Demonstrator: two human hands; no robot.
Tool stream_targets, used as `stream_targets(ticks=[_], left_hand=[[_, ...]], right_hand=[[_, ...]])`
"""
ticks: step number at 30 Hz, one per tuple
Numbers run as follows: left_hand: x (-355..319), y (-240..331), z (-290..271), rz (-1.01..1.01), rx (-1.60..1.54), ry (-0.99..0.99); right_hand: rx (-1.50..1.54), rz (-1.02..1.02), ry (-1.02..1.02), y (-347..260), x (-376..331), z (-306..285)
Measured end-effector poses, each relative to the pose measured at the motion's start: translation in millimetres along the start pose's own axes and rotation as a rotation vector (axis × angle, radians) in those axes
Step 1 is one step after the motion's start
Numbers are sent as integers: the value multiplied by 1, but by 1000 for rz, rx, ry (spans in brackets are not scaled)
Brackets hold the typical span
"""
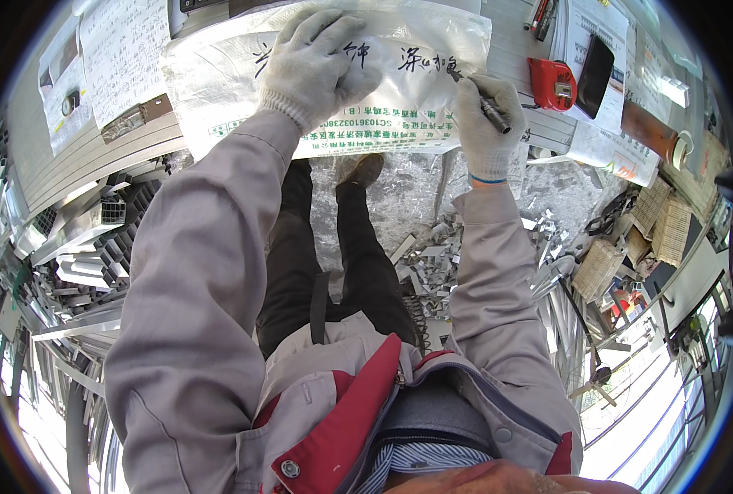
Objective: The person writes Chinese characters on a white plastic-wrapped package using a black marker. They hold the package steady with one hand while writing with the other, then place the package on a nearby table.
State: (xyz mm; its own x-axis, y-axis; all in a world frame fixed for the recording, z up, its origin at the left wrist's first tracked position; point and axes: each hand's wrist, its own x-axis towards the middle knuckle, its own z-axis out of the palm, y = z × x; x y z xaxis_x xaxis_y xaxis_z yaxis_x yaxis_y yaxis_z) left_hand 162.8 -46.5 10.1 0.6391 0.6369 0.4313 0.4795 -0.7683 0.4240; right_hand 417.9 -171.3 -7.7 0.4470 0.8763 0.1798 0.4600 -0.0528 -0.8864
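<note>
A white woven plastic bag with green print lies flat on the table in front of me. Dark handwriting runs across its upper half. My left hand, in a white knit glove, presses down on it with fingers stretched out. In my right hand, gloved the same way, is a dark marker pen. The pen's upper end slants toward me, and its tip is at the last written stroke, near the bag's right side.
Handwritten sheets lie at the table's left. To the right are a red tape measure, a black phone, several pens and a brown bottle. Metal profiles are stacked at left; metal offcuts litter the floor.
</note>
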Motion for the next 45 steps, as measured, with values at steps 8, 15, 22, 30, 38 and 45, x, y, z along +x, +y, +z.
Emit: stream_targets(ticks=[8, 15, 22, 30, 38, 45], left_hand=[[-8, 1, 7, -69, 111, -89], [-18, -6, 17, -96, 111, -64], [-16, -4, 15, -97, 116, -78], [-17, -5, 16, -94, 102, -43], [-16, -4, 13, -100, 125, -86], [-16, -4, 13, -114, 100, -73]], right_hand=[[91, 122, 55, -8, -6, -4], [144, 90, 31, -17, -4, 3], [179, 170, 24, -21, -3, 3], [254, 223, -9, -23, -2, 3], [289, 314, -60, -27, -3, 3], [249, 203, -143, -28, -3, 2]])
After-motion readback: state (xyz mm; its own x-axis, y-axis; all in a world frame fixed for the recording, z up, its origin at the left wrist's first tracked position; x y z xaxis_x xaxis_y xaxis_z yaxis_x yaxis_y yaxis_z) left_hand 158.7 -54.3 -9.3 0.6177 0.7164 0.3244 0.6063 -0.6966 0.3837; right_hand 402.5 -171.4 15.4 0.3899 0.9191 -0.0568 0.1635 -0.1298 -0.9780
